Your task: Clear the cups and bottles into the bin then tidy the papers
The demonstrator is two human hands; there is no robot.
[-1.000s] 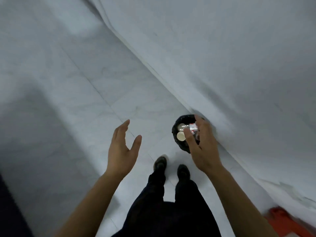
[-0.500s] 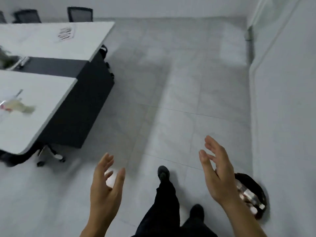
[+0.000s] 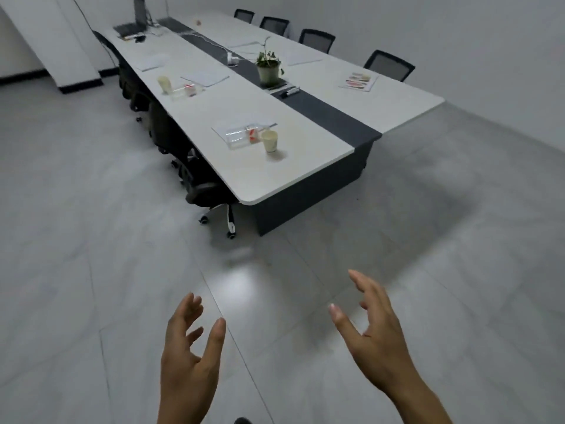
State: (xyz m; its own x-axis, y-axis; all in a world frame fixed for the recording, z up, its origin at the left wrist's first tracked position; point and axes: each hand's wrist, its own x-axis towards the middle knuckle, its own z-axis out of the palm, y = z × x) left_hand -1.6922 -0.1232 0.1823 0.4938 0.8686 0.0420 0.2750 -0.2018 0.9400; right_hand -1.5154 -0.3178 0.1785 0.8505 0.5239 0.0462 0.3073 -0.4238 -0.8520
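Head view: both hands hang low in the frame above the grey tiled floor (image 3: 91, 270), well apart from the bench (image 3: 305, 169). The left hand (image 3: 189, 359) holds nothing, its fingers loosely spread and slightly bent, thumb raised. The right hand (image 3: 377, 341) is likewise bare, fingers parted and reaching forward. On the near end of the long white bench, a paper cup (image 3: 269, 141) stands upright just beside a clear plastic bottle (image 3: 241, 136) lying on its side across a sheet of paper (image 3: 221, 130). Further along the same side, a second cup (image 3: 163, 84) stands near a second bottle (image 3: 185, 90), also lying flat, with another sheet (image 3: 204, 77) just behind them and one more (image 3: 151, 62) beyond. A dark strip (image 3: 321, 113) runs down the bench's middle, carrying a potted plant (image 3: 268, 67) and some markers (image 3: 286, 90). On the far side lie printed papers (image 3: 358, 81). A laptop (image 3: 134, 21) sits at the far end. Black office chairs (image 3: 201, 191) are tucked in along both sides.
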